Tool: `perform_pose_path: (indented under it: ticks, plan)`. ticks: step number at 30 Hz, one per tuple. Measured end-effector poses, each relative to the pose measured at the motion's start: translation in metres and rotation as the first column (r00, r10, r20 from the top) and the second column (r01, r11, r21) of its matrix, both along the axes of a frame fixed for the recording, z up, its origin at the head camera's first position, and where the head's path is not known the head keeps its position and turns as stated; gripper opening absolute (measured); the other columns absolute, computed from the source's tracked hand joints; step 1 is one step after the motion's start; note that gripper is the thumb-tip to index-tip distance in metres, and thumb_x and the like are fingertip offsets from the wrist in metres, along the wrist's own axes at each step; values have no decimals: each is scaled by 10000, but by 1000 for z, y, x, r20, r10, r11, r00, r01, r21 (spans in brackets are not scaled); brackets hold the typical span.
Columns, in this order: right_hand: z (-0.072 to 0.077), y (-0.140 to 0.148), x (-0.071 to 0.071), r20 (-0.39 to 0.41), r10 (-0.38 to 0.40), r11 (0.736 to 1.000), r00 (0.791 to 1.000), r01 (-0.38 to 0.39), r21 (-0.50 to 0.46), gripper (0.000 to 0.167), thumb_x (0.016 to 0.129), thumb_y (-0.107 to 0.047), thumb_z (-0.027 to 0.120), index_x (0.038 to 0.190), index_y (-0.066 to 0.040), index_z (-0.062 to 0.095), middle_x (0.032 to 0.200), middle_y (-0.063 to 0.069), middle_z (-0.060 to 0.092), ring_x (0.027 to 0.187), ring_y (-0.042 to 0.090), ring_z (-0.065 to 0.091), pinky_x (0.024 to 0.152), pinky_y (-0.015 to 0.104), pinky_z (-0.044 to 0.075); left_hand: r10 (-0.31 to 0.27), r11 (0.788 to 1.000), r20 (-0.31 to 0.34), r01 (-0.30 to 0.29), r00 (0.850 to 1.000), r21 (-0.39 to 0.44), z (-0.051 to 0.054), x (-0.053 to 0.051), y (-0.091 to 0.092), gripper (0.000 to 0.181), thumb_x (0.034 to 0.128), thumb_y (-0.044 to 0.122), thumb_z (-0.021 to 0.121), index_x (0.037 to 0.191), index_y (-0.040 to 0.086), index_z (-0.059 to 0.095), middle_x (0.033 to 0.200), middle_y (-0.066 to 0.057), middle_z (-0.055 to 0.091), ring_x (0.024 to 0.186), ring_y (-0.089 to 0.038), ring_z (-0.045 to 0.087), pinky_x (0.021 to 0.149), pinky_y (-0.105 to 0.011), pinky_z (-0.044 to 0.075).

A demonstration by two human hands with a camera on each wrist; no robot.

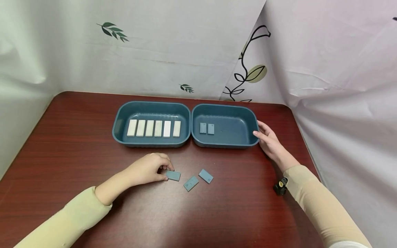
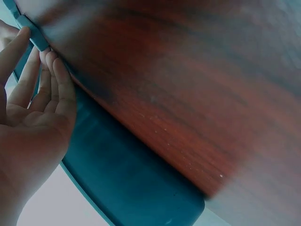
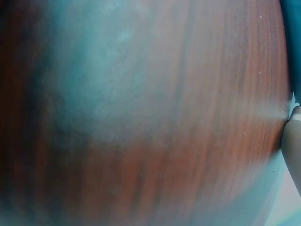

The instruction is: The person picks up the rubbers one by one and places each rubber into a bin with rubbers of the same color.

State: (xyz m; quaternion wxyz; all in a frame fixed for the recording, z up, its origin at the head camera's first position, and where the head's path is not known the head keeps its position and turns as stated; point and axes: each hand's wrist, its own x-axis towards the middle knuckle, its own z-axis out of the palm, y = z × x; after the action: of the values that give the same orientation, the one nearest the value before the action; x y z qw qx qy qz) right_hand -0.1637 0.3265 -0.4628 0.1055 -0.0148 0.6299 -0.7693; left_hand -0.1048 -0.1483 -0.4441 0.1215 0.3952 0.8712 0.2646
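Note:
My left hand [image 1: 149,168] is low over the table, pinching one end of a flat blue-grey tile [image 1: 173,175] between thumb and fingers. The left wrist view shows that tile [image 2: 34,34] at the fingertips. Two more blue-grey tiles lie just right of it, a lower one [image 1: 191,183] and an upper one [image 1: 206,176]. At the right end of the right blue tray [image 1: 224,144], my right hand [image 1: 270,143] grips the rim, thumb on top and fingers outside. Two small blue-grey tiles, one of them here [image 1: 211,129], lie inside that tray on its left side.
The left blue tray [image 1: 152,144] touches the right one and holds a row of several whitish tiles [image 1: 149,128]. Both trays stand toward the back of the dark red wooden table [image 1: 217,213]. White patterned cloth [image 1: 155,51] hangs behind it. A small black object [image 1: 280,186] is by the right sleeve.

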Motion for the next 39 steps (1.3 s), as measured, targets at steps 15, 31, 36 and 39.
perform_pose_path:
  ticks: [15,31,36,39]
  plan:
    - [-1,1,-2,-4,2,1000,1000,-2,13,475,1079,19,510,1537,-63,413,1354,-92,646,1244,45,619,1007,162,520,-5,1000,-7,6,1000,15,-2,-1,-1,251,795,102,933,975,195,785,940,110,692,815,-36,586,745,-228,522]
    - [0,0,0,3,8,1000,1000,-8,17,484,1082,8,513,1549,-52,400,1358,-91,646,1246,44,622,1010,167,519,-9,998,115,2,993,66,-2,-3,-1,284,769,45,938,968,157,770,884,87,661,785,-13,581,716,-203,529]
    - [1,0,0,3,9,1000,1000,-9,12,487,1081,8,516,1550,-53,399,1357,-91,648,1246,44,623,1007,169,523,-13,998,124,5,992,69,-3,-3,-2,281,769,59,942,963,159,764,874,91,649,782,-6,574,714,-201,526]
    - [0,0,0,2,10,1000,1000,-10,7,489,1080,12,515,1550,-52,399,1360,-87,649,1246,46,627,1005,170,526,-11,998,115,4,993,62,-3,-3,-3,277,773,78,944,958,169,759,867,98,641,778,0,564,711,-200,519]
